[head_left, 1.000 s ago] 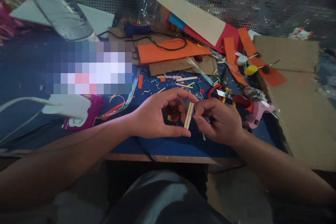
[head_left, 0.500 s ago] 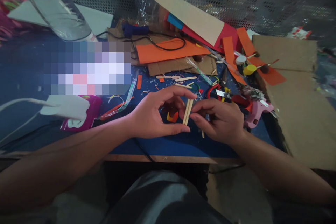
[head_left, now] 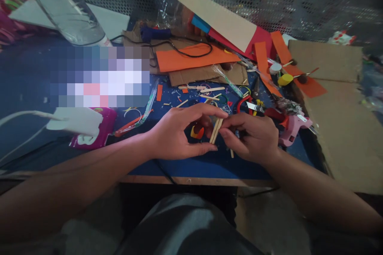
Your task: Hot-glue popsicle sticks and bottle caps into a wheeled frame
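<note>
Wooden sticks (head_left: 217, 131) in left grip (head_left: 177, 133)

free strip along front of tabletop (head_left: 215, 169), black cable (head_left: 164, 170) an obstacle at left

The left hand (head_left: 176, 133) holds wooden sticks (head_left: 216, 130) (right hand (head_left: 255, 137) close by)

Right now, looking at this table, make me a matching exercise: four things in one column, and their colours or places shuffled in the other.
1. Wooden sticks
2. Glue gun
3. Bottle
4. Broad sheet

A. Orange, on cardboard
B. Between the left hand's thumb and fingers
C. Transparent, at upper left
D. Pink, beyond the right hand

Pairs: 1-B, 2-D, 3-C, 4-A
</note>
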A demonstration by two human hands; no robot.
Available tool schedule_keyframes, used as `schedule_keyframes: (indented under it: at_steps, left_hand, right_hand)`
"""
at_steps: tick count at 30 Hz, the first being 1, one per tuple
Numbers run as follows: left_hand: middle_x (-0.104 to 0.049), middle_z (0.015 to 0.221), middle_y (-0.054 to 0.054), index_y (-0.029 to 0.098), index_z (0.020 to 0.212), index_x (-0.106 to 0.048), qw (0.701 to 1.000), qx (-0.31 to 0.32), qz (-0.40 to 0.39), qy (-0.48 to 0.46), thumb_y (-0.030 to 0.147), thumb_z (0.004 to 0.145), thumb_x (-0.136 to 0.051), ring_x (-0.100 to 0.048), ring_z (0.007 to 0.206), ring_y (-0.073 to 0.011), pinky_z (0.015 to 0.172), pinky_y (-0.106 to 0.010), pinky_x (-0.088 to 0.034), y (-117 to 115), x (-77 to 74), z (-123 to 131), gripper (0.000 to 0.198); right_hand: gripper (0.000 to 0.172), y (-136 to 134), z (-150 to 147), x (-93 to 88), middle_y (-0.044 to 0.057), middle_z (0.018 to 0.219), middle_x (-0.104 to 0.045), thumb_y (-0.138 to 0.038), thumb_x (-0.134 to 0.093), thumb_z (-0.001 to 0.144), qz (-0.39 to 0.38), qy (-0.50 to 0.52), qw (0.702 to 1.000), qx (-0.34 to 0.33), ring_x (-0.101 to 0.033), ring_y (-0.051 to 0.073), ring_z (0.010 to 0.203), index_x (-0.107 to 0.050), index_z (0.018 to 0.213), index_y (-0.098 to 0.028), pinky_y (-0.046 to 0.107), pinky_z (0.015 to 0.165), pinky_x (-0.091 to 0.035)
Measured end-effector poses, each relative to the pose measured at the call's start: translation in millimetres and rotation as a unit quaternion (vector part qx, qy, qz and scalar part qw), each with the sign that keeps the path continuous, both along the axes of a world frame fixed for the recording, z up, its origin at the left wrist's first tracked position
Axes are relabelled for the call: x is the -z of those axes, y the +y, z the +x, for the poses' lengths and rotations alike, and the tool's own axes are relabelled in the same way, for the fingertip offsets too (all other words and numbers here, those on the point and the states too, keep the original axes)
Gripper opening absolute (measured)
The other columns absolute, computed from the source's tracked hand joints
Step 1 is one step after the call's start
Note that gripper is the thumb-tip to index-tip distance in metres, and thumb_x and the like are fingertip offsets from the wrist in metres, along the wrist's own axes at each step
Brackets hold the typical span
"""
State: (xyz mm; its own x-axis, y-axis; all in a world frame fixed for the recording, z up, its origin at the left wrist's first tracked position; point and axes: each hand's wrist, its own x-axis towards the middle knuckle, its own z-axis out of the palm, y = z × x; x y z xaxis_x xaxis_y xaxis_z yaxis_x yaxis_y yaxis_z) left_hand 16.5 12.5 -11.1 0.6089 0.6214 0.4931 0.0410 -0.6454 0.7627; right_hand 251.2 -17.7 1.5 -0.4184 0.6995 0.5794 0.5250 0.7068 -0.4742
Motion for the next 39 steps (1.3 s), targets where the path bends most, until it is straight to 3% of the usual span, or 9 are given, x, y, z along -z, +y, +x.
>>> schedule_keyframes:
  at_steps: [16, 23, 27, 39]
  left_hand:
    - [-0.079, 0.097, -0.003, 0.022, 0.135, -0.068, 1.0, 0.024, 0.001, -0.005, 0.036, 0.087, -0.09, -0.075, 0.079, -0.0144, 0.08, -0.025, -0.062, 0.8, -3.1, 1.4, 0.055]
    - [-0.079, 0.104, -0.005, 0.02, 0.135, -0.069, 1.0, -0.003, -0.026, -0.014, 0.036, 0.085, -0.093, -0.075, 0.082, -0.0139, 0.074, -0.022, -0.063, 0.8, -2.0, 1.5, 0.057]
    - [-0.079, 0.104, -0.004, 0.022, 0.136, -0.07, 0.999, -0.021, -0.035, -0.001, 0.038, 0.086, -0.092, -0.075, 0.082, -0.0143, 0.076, -0.024, -0.062, 0.0, -0.9, 0.7, 0.057]
    - [-0.078, 0.099, -0.001, 0.021, 0.139, -0.066, 0.998, -0.029, 0.047, 0.039, 0.028, 0.09, -0.088, -0.077, 0.088, -0.0144, 0.085, -0.024, -0.06, -4.7, 0.9, -1.9, 0.054]
  right_hand:
    - [0.01, -0.3, 1.8, 6.7, -0.006, 0.052, -0.067, -0.025, -0.069, 0.097, -0.011, 0.059, 0.996, 0.06, -0.054, 0.01, 0.036, -0.068, 0.087, -0.024, 0.022, 0.038, -0.038]
    - [0.003, 1.2, 2.2, 5.4, -0.005, 0.063, -0.078, -0.023, -0.072, 0.1, -0.019, 0.051, 0.999, 0.006, -0.065, 0.01, 0.042, -0.075, 0.101, -0.025, 0.02, 0.043, -0.045]
    - [0.005, 0.7, 1.8, 3.2, -0.004, 0.063, -0.078, -0.028, -0.075, 0.1, -0.02, 0.023, 0.999, 0.018, -0.069, 0.012, 0.046, -0.078, 0.098, -0.025, 0.021, 0.045, -0.047]
    - [0.01, -0.2, -0.7, 1.9, -0.005, 0.061, -0.075, -0.019, -0.068, 0.096, 0.004, 0.015, 1.0, 0.025, -0.06, 0.007, 0.041, -0.07, 0.087, -0.023, 0.021, 0.04, -0.034]
